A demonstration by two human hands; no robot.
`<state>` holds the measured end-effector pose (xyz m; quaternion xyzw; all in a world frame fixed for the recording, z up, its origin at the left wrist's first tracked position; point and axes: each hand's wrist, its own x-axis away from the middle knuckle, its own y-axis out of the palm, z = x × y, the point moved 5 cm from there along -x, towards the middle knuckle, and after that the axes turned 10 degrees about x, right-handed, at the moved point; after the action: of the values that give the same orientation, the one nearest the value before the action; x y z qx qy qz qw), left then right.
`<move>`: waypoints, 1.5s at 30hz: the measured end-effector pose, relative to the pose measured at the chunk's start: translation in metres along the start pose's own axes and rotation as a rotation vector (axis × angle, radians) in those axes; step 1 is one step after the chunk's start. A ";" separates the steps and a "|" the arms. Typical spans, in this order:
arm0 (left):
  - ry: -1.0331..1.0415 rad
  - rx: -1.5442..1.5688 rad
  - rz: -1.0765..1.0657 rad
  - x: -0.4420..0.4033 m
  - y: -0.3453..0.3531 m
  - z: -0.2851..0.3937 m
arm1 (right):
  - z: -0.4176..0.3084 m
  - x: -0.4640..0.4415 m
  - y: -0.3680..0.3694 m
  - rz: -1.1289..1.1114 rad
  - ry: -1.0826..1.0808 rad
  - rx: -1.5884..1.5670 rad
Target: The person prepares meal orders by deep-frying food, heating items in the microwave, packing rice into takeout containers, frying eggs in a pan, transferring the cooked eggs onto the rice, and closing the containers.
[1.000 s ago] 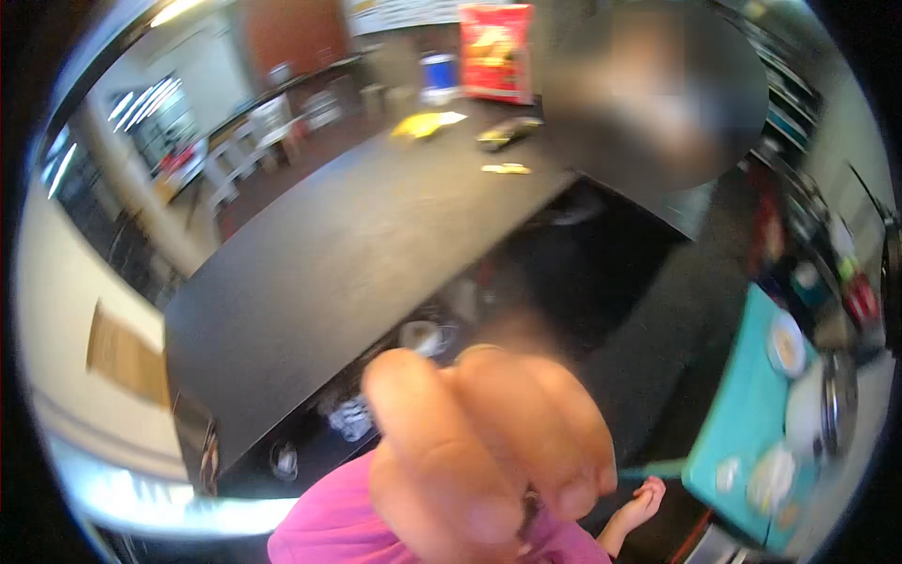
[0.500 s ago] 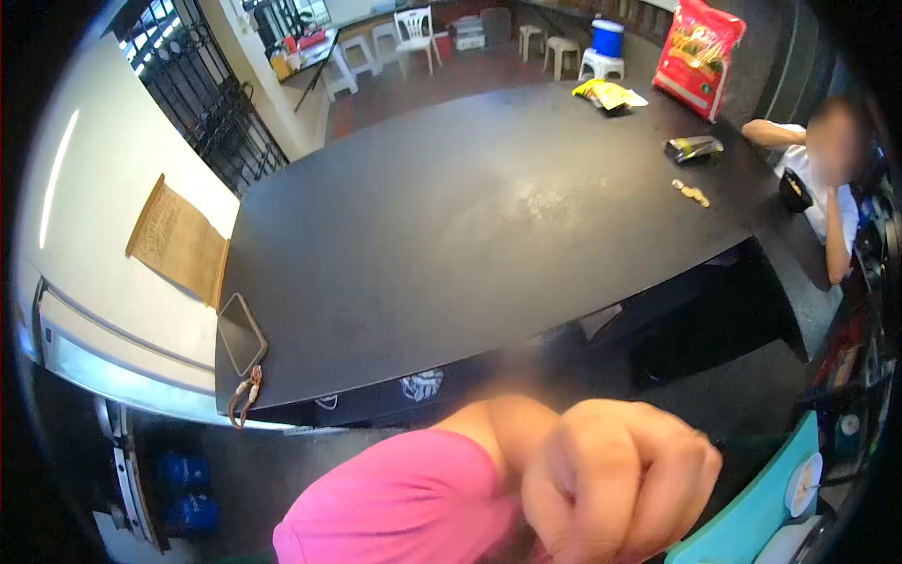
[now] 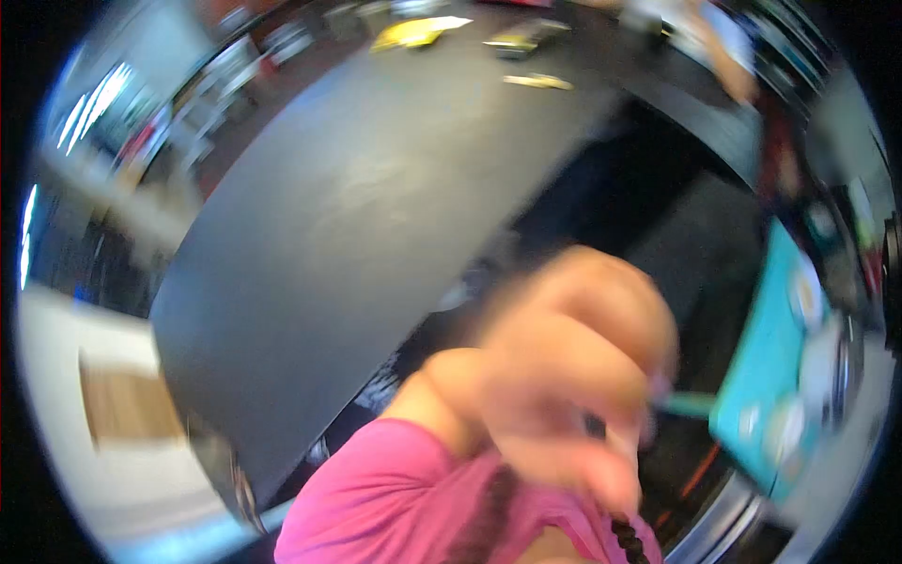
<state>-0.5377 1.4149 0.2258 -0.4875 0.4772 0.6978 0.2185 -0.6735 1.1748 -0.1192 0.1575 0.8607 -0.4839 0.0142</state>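
Observation:
My left hand (image 3: 573,376) is raised close to the camera, at the end of an arm in a pink sleeve (image 3: 366,489). Motion smears it, but the fingers look curled in, with the thumb pointing down. Whatever they may hold is hidden. Just below the thumb hangs a dark braided strand (image 3: 628,540), in front of the pink shirt. My right hand is out of view. Beyond the raised arm lies the large dark table (image 3: 310,235).
At the table's far end are a yellow packet (image 3: 413,34), a dark and yellow packet (image 3: 528,38) and small pale pieces (image 3: 537,82). A person's arm (image 3: 723,61) rests there. On the right stands a teal surface (image 3: 752,367) with dishes. A brown sheet (image 3: 132,399) hangs at left.
The view has turned right and down, so the table slants and its far items sit higher. My left hand has risen in view and turned from a fist facing me to a thumb-down curl.

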 end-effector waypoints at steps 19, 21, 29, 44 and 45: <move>-0.941 0.227 -2.128 0.543 0.381 -0.125 | 0.119 0.524 -0.139 0.770 1.074 0.170; -1.055 0.526 -2.091 0.597 0.451 -0.085 | 0.117 0.626 -0.149 1.122 1.217 0.126; -1.667 0.612 -1.813 0.789 0.649 0.013 | 0.138 0.922 -0.164 2.364 1.319 -0.655; -2.415 0.542 -1.377 0.844 0.702 0.058 | 0.081 0.868 -0.294 1.503 1.391 0.299; -2.457 0.626 -1.330 0.831 0.699 0.051 | 0.073 0.855 -0.304 1.554 1.312 0.212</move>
<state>-1.4569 1.0120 -0.1926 0.3534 -0.1926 0.3071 0.8624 -1.5817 1.1871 -0.0571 0.9065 0.3115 -0.2330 -0.1641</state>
